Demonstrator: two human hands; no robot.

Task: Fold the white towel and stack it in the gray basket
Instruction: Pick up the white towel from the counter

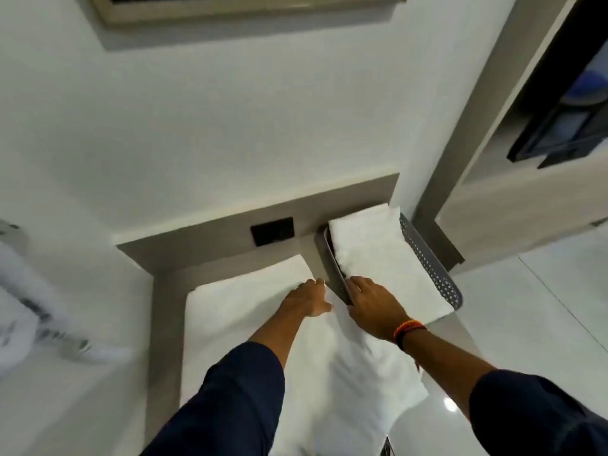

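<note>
A white towel (243, 311) lies spread over a small gray table, and its near end hangs off the front edge. My left hand (311, 297) rests on its far right corner with the fingers curled on the cloth edge. The gray basket (442, 279), with perforated walls, stands at the table's right side against the wall. A folded white towel (378, 255) fills it and sticks out over the near rim. My right hand (371, 307) lies on that folded towel, with its fingers hooked over the basket's left rim.
A black socket plate (272, 230) sits in the gray back panel behind the table. A bed with white bedding (23, 291) is at the left. Glossy white floor (543, 307) lies to the right, below a cabinet with an open shelf (559, 133).
</note>
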